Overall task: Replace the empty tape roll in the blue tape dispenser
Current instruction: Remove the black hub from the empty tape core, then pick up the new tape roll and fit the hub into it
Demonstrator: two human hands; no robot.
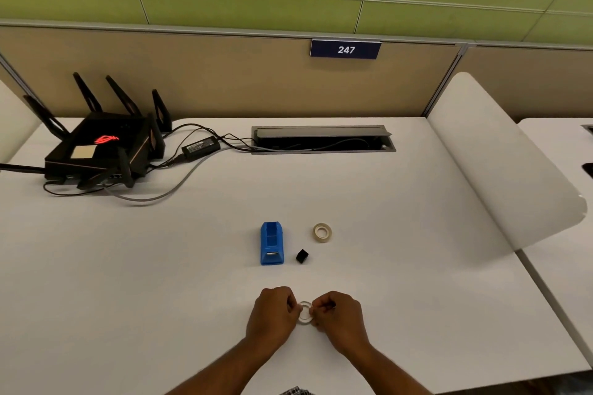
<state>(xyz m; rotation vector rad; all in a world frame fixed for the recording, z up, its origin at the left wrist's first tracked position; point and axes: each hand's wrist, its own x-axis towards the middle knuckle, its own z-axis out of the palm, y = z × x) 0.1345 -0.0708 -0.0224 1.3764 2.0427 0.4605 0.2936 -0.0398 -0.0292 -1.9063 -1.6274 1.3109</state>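
Head view: left hand (272, 314) & right hand (340, 317) both pinched on a small clear ring (305, 314), prob the empty core, held between them near the desk's (385, 218) front edge. Blue tape dispenser (271, 244) sits straight ahead of the hands, long axis running away from the person, cradle empty. New tape roll (322, 232) lies right of it, nearer the right hand; black hub (302, 256) between them. Fingertips hide most of the ring; can't tell if any tape's left on it
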